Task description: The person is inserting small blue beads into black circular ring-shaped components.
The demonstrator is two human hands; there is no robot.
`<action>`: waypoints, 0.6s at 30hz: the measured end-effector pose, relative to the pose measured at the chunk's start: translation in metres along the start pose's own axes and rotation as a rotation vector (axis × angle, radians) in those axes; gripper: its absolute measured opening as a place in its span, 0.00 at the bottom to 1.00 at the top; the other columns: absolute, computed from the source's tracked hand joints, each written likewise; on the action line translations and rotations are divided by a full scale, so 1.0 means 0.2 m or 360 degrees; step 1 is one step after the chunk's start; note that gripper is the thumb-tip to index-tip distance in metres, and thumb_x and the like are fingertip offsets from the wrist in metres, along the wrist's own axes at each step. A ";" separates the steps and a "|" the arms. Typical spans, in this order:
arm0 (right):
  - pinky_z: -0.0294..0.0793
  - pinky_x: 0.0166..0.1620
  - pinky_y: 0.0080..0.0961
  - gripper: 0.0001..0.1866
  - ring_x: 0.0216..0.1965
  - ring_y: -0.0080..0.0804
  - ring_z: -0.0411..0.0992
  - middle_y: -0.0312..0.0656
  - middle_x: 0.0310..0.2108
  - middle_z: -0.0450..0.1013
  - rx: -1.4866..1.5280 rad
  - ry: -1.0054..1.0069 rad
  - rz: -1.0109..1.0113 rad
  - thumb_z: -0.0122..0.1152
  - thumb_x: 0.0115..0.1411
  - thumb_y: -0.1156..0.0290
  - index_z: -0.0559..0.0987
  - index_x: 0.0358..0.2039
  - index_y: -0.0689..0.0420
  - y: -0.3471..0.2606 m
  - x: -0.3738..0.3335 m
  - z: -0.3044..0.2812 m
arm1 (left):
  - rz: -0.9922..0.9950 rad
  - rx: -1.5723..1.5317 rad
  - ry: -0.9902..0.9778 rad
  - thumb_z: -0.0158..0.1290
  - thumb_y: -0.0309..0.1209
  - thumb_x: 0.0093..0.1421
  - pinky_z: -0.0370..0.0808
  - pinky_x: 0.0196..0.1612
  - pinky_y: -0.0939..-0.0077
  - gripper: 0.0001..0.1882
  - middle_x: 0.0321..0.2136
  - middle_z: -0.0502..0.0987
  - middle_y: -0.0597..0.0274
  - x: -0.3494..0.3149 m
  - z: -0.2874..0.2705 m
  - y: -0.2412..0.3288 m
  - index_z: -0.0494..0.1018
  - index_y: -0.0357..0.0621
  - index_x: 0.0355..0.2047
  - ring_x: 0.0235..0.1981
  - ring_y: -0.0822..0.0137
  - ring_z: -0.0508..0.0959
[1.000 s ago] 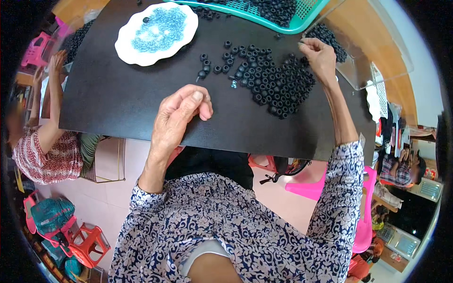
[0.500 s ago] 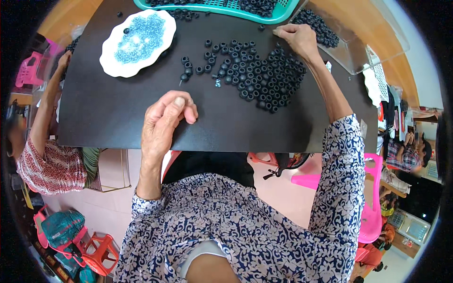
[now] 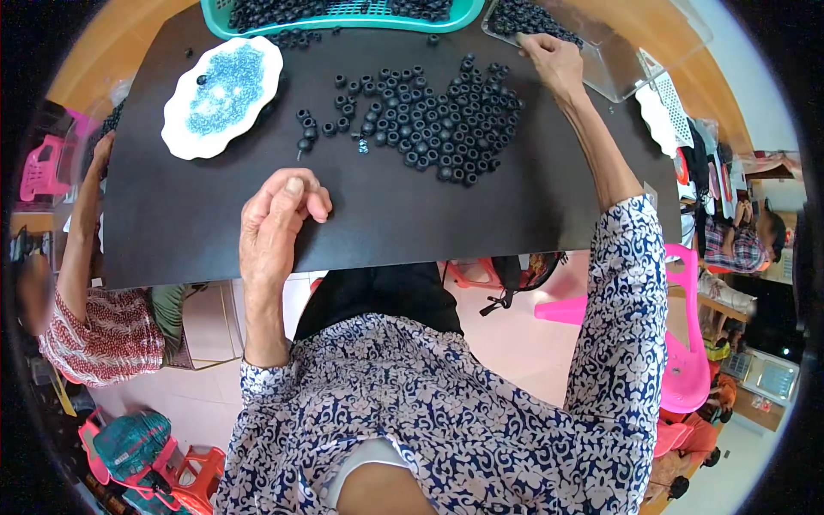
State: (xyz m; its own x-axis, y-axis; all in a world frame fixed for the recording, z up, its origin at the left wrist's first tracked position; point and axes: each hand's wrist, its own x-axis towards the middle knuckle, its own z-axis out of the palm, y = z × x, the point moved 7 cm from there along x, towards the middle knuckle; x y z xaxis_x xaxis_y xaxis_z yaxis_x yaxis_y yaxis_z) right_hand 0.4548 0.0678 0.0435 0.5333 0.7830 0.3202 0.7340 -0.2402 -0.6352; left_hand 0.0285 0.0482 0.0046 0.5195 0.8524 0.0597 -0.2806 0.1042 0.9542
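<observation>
My left hand (image 3: 280, 215) is held above the table's near part with its fingers curled in and thumb on top; whatever lies inside is hidden. To the far right, my right hand (image 3: 556, 65) has thumb and fingertips pressed together beside the near edge of a clear plastic tray (image 3: 592, 77). Anything in that pinch is too small to make out. Between the hands spreads a pile of black round beads (image 3: 438, 124) with holes. Left of it, a short row of black beads (image 3: 306, 133) has a thin pin-like end. A small clear-blue bead cluster (image 3: 363, 147) lies close by.
At left stands a white scalloped plate (image 3: 175, 129) of tiny clear-blue beads with one black bead. A green basket (image 3: 343, 23) holding black beads sits at the far edge. Another person's arm (image 3: 81, 206) reaches onto the dark table (image 3: 386, 223) from the left.
My right hand has moved right across the table to the clear tray's edge, its fingers still pinched. My left hand stays curled in place. The whole view has shifted slightly.
</observation>
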 end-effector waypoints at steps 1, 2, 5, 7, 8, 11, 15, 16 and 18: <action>0.67 0.34 0.18 0.17 0.27 0.14 0.68 0.29 0.22 0.76 0.0003 0.0002 0.0002 0.63 0.56 0.53 0.83 0.27 0.56 0.02 -0.02 -0.02 | 0.0001 -0.0010 -0.0007 0.45 0.34 0.68 0.71 0.40 0.74 0.14 0.23 0.72 0.61 0.01 0.00 0.00 0.72 0.32 0.37 0.31 0.69 0.72; 0.66 0.34 0.17 0.17 0.27 0.14 0.68 0.28 0.22 0.75 0.0002 0.0010 0.0022 0.62 0.56 0.53 0.83 0.26 0.56 0.04 -0.04 -0.04 | 0.0001 -0.0019 -0.0014 0.45 0.34 0.68 0.70 0.40 0.74 0.14 0.23 0.72 0.61 0.01 0.00 0.00 0.72 0.32 0.37 0.31 0.69 0.72; 0.65 0.34 0.16 0.18 0.27 0.13 0.67 0.27 0.21 0.74 0.0061 0.0009 0.0031 0.63 0.56 0.54 0.83 0.25 0.56 0.02 -0.11 -0.04 | 0.0015 -0.0025 -0.0006 0.44 0.33 0.68 0.70 0.40 0.74 0.14 0.23 0.72 0.61 0.00 0.00 0.00 0.72 0.32 0.37 0.31 0.69 0.72; 0.64 0.33 0.15 0.18 0.27 0.13 0.66 0.26 0.21 0.74 0.0124 -0.0005 0.0016 0.63 0.56 0.53 0.82 0.24 0.57 -0.02 -0.16 -0.04 | 0.0009 -0.0030 -0.0006 0.44 0.33 0.68 0.70 0.40 0.75 0.14 0.23 0.72 0.61 0.01 -0.01 0.00 0.72 0.32 0.37 0.31 0.69 0.72; 0.66 0.32 0.18 0.17 0.25 0.15 0.67 0.29 0.20 0.74 0.0123 -0.0051 -0.0027 0.62 0.57 0.55 0.83 0.26 0.58 -0.04 -0.18 -0.03 | 0.0004 -0.0041 -0.0015 0.44 0.33 0.68 0.70 0.40 0.75 0.14 0.23 0.72 0.61 0.01 0.00 -0.01 0.72 0.32 0.37 0.30 0.69 0.72; 0.68 0.31 0.19 0.16 0.24 0.17 0.69 0.33 0.20 0.75 0.0241 -0.0247 -0.0114 0.62 0.57 0.57 0.83 0.29 0.58 -0.12 -0.24 0.02 | 0.0024 -0.0020 -0.0005 0.45 0.33 0.67 0.70 0.39 0.76 0.14 0.23 0.72 0.61 0.02 0.01 0.00 0.72 0.32 0.37 0.30 0.70 0.71; 0.64 0.31 0.13 0.11 0.27 0.12 0.65 0.28 0.23 0.72 0.0189 -0.0630 -0.0212 0.60 0.60 0.64 0.82 0.33 0.60 -0.24 -0.34 0.10 | 0.0038 -0.0018 -0.0028 0.45 0.34 0.67 0.70 0.38 0.77 0.14 0.24 0.72 0.62 0.01 0.01 -0.01 0.72 0.32 0.37 0.30 0.71 0.71; 0.64 0.31 0.13 0.11 0.27 0.12 0.65 0.28 0.23 0.72 0.0189 -0.0629 -0.0219 0.60 0.60 0.64 0.82 0.33 0.60 -0.27 -0.36 0.10 | 0.0049 -0.0027 -0.0039 0.45 0.34 0.67 0.70 0.38 0.77 0.14 0.24 0.72 0.62 0.01 0.01 -0.01 0.72 0.32 0.37 0.30 0.71 0.71; 0.66 0.31 0.15 0.12 0.26 0.12 0.66 0.27 0.24 0.73 0.0125 -0.0750 -0.0348 0.60 0.60 0.64 0.82 0.35 0.60 -0.34 -0.41 0.12 | 0.0072 -0.0034 -0.0045 0.45 0.34 0.68 0.71 0.38 0.77 0.14 0.24 0.72 0.62 0.01 0.00 -0.01 0.72 0.32 0.37 0.30 0.71 0.72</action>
State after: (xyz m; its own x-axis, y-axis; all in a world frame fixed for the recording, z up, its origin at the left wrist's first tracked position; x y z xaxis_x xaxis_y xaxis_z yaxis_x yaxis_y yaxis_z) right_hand 0.3505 0.0341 0.0440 0.1109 0.9875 0.1116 0.7635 -0.0127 -0.6457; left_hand 0.0296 0.0502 0.0035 0.5283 0.8418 0.1111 -0.3216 0.0772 0.9437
